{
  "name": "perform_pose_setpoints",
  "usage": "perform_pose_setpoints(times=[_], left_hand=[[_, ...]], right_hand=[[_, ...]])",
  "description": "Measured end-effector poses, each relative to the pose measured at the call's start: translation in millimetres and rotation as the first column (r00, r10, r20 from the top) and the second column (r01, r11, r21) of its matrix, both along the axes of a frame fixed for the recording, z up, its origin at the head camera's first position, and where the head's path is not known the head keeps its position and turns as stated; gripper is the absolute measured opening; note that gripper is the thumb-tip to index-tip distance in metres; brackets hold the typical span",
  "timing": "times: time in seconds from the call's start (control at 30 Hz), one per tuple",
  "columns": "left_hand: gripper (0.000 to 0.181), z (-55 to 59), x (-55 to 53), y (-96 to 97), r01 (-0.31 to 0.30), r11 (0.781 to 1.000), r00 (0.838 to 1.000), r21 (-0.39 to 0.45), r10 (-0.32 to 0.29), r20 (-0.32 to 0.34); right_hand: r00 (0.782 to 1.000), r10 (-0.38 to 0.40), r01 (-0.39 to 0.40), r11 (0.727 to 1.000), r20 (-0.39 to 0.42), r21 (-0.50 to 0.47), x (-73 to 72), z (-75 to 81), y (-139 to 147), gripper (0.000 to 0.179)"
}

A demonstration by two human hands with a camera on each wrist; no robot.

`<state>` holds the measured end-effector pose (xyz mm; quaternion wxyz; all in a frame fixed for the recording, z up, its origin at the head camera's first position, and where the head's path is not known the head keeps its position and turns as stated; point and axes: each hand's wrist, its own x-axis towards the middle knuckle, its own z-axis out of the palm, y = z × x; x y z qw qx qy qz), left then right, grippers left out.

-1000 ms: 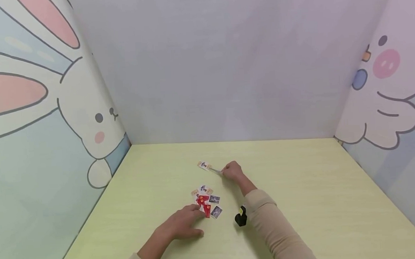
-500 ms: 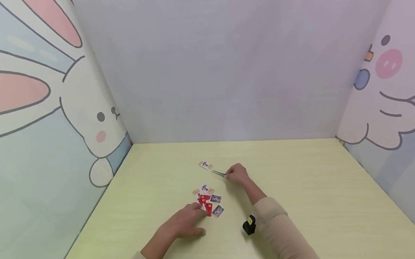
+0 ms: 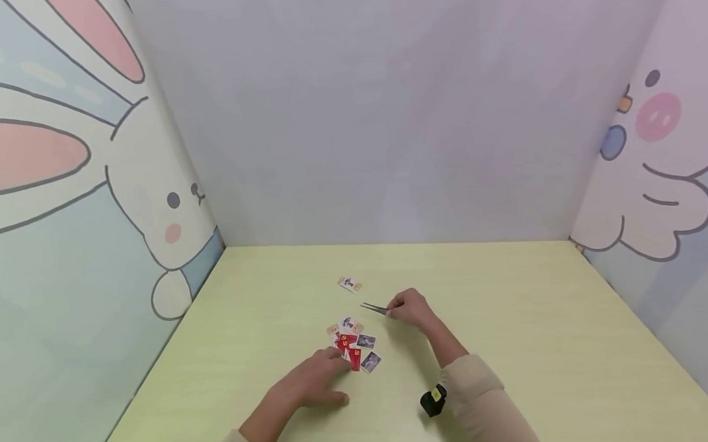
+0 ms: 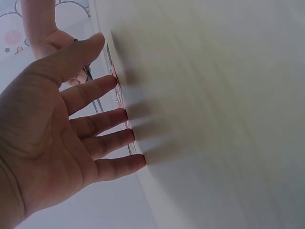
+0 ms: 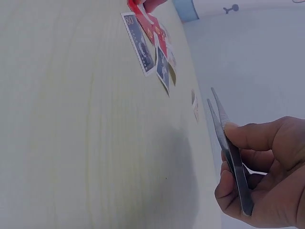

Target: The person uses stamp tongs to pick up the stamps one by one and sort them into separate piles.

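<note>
Tbl [image 3: 517, 346] backed by grey wall [image 3: 354, 114]. Stamp pile [image 3: 350, 345] touched by L hand [image 3: 319, 378], fingers spread, at near-L edge. Tweezers [image 5: 242, 183] pinched in R hand [image 3: 409, 307], beyond pile to R; lone stamp [image 3: 349, 284] seen beyond pile.

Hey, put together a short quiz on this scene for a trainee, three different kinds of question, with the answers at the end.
1. Multiple choice: how do the tips of the tweezers held in the right-hand grip stand?
A) Pinching a stamp
B) Apart, nothing between them
C) Crossed over each other

2. True or false: the lone stamp lies nearer the person than the stamp cluster.

3. Fill in the blank: the brightest stamps by the left-hand grip are coloured ____.

Key:
1. B.
2. False; the lone stamp lies farther from the person than the stamp cluster.
3. Red.
</note>
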<state>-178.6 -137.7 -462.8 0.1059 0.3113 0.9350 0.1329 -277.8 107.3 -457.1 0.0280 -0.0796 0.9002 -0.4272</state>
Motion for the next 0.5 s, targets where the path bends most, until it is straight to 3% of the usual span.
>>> perform_pose_setpoints(times=[0.17,0.5], left_hand=[[0.048,1.5,-0.7,-1.1,0.025,1.0,1.0,0.008,-0.025,-0.014],[0.044,5.2,-2.6,2.0,0.006,1.0,1.0,0.015,-0.005,-0.004]], right_hand=[[0.999,0.015,-0.014,0.999,0.031,-0.052,10.8,3.8,4,0.005],[0.998,0.025,-0.021,0.997,0.053,-0.078,28.2,3.3,7,0.007]])
